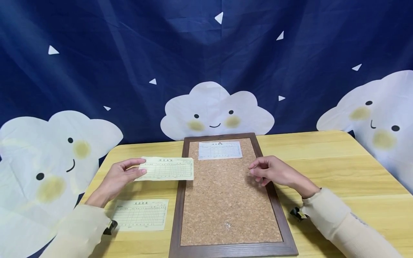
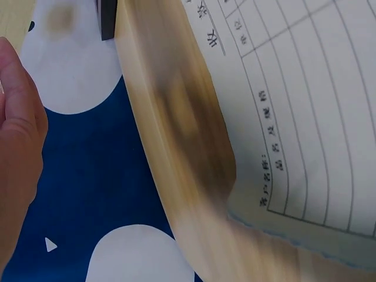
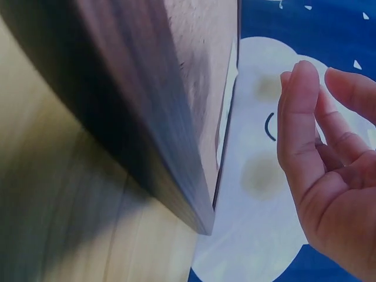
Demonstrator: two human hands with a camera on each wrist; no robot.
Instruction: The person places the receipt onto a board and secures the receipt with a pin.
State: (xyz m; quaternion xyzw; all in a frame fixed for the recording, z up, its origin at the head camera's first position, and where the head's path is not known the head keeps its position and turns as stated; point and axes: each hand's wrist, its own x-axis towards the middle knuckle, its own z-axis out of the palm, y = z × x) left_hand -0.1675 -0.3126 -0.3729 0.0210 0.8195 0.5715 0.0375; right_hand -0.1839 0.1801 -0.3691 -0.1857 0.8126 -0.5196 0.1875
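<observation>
My left hand (image 1: pixel 120 175) pinches a pale yellow receipt slip (image 1: pixel 166 169) by its left end, thumb below and fingers above. The slip is held up level, its right end overlapping the left frame of a cork board (image 1: pixel 226 200). In the left wrist view the printed slip (image 2: pixel 305 129) fills the right side. Over the board's right edge hovers my right hand (image 1: pixel 274 172), fingers loosely bent, thumb and forefinger near each other. The right wrist view shows a gap between those fingertips, nothing seen there. A white receipt slip (image 1: pixel 220 151) lies at the board's top.
Another pale yellow receipt slip (image 1: pixel 141 215) lies on the wooden table (image 1: pixel 326 161), left of the board, beside my left sleeve. The board's dark brown wooden frame (image 1: pixel 232 249) forms a raised rim. A blue curtain (image 1: pixel 193 46) with clouds hangs behind the table.
</observation>
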